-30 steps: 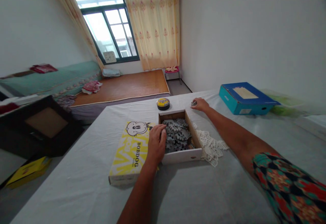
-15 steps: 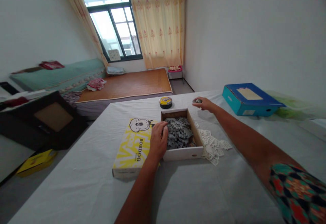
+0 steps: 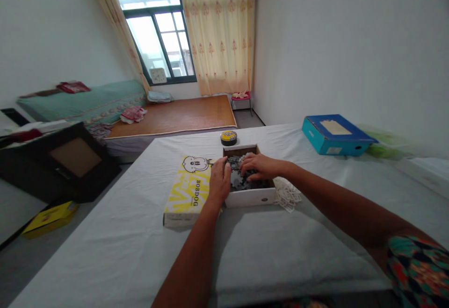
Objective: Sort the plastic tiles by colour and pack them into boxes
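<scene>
Past the table's left edge, a dark cabinet stands with a yellow box on the floor beside it; beyond the far edge lie a bed with cloths on it and, behind that, a window with 1 clock. On the table, the BOBDOG carton lies nearest the left edge, its right part covered by the left hand and forearm. That hand rests at the left wall of the open box, fingers together and nearly straight; whether it grips the wall, I cannot tell. The box holds grey pieces and sits towards the far edge, with a round tin just beyond it, near that edge. The right hand dips into the box, fingers curled down among the pieces; whether they close on 1, I cannot tell. It hides much of the right half of the heap. White pieces lie along the box's right side, partly hidden by the right forearm and too tangled to count. Near the far right corner stands a blue box, with a blurred, greenish bag behind it. The right sleeve is cut off at the lower right.
</scene>
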Available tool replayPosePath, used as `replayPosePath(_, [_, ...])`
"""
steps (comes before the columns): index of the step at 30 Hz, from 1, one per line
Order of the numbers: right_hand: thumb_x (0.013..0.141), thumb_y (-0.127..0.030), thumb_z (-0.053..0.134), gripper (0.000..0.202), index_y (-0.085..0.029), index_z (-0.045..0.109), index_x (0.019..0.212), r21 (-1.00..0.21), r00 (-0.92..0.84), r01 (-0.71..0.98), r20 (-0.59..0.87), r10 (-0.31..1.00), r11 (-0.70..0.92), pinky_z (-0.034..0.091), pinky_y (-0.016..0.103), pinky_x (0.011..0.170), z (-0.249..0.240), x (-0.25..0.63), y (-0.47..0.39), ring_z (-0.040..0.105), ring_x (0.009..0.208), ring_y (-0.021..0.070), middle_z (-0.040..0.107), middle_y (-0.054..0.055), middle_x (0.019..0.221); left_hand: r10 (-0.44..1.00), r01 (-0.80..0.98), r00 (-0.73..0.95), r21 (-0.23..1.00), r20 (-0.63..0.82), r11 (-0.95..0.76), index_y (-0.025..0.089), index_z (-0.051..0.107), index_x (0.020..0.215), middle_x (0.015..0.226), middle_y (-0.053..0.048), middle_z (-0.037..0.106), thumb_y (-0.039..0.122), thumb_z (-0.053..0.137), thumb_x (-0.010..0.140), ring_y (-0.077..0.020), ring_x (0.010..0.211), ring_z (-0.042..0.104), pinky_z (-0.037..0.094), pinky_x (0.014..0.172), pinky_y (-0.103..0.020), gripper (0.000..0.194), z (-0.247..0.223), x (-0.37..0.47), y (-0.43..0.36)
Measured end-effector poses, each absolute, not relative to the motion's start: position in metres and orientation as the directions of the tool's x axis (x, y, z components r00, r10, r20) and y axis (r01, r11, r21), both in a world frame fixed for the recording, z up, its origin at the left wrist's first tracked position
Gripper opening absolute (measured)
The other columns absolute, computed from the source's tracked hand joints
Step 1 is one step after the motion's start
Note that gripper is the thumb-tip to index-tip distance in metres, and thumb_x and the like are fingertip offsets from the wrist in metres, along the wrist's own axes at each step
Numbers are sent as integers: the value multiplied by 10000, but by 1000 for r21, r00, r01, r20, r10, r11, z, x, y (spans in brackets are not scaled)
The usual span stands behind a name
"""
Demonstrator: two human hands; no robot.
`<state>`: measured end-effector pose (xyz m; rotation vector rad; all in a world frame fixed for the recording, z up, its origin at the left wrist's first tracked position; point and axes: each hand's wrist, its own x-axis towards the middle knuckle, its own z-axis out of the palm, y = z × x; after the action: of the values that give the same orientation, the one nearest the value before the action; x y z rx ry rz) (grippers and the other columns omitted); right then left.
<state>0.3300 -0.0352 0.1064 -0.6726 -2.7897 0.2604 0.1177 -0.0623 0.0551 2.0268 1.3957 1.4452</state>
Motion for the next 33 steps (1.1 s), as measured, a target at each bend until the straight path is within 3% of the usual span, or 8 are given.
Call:
replayPosePath(6, [886, -362, 578, 317, -244, 680, 1162, -524, -603, 436, 434, 670, 732, 457, 416, 997, 123, 355, -57, 603, 1134, 233, 674, 67, 1207, 787, 607, 58, 604, 614, -516, 161, 598, 1191, 1217, -143, 608, 290, 394, 949, -235, 1190, 523, 392, 1069, -436, 341, 66, 120, -67])
replayPosePath(10, [871, -329, 576, 268, -236, 699, 1091, -593, -544, 444, 417, 728, 672, 536, 395, 865, 119, 358, -82, 651, 1031, 230, 711, 62, 1113, 772, 696, 45, 534, 634, -479, 168, 624, 1176, 1261, -140, 584, 289, 478, 906, -246, 1228, 503, 359, 1098, -427, 330, 89, 88, -72])
replayPosePath(13, [867, -314, 582, 253, -238, 698, 1079, -594, -542, 398, 462, 702, 699, 541, 383, 863, 116, 358, -102, 639, 1068, 230, 702, 67, 1137, 826, 738, -71, 586, 560, -334, 174, 627, 1180, 1316, -136, 560, 286, 528, 866, -260, 1275, 470, 310, 1128, -427, 348, 101, 33, -75])
replayPosePath(18, [881, -288, 565, 230, -239, 693, 1067, -582, -527, 363, 516, 676, 727, 536, 372, 881, 109, 355, -129, 637, 1083, 222, 695, 70, 1152, 949, 582, -298, 808, 105, 94, 141, 676, 1009, 1167, -178, 662, 380, 633, 776, -331, 1272, 490, 384, 1056, -446, 337, 95, -41, -86])
replayPosePath(21, [879, -265, 561, 220, -239, 690, 1055, -548, -530, 385, 528, 664, 743, 522, 386, 903, 96, 351, -137, 643, 1064, 222, 703, 70, 1127, 976, 540, -215, 830, -24, 139, 147, 703, 872, 928, -158, 734, 469, 623, 776, -326, 997, 659, 522, 846, -418, 345, 87, -47, -96])
replayPosePath(25, [847, -219, 585, 204, -223, 692, 1020, -428, -434, 511, 620, 654, 745, 456, 469, 976, 73, 347, -139, 601, 1097, 256, 694, 93, 1124, 982, 359, -108, 915, -153, 183, 208, 666, 1123, 1054, -103, 734, 522, 656, 754, -280, 922, 697, 550, 686, -349, 484, 82, -35, -105])
replayPosePath(29, [835, -191, 595, 218, -214, 672, 1038, -393, -411, 558, 635, 655, 731, 431, 467, 995, 54, 344, -138, 554, 1132, 258, 686, 92, 1097, 982, 100, -43, 977, -183, 186, 201, 630, 1200, 1124, -116, 713, 419, 788, 646, -291, 958, 692, 553, 724, -350, 616, 80, -28, -105])
replayPosePath(33, [854, -159, 543, 252, -203, 660, 1073, -406, -370, 600, 623, 689, 689, 440, 432, 975, 45, 341, -140, 534, 1128, 247, 655, 109, 1102, 977, 182, -149, 967, -150, 176, 219, 656, 1190, 1239, -109, 666, 470, 767, 660, -304, 1146, 613, 525, 817, -360, 597, 87, -31, -106])
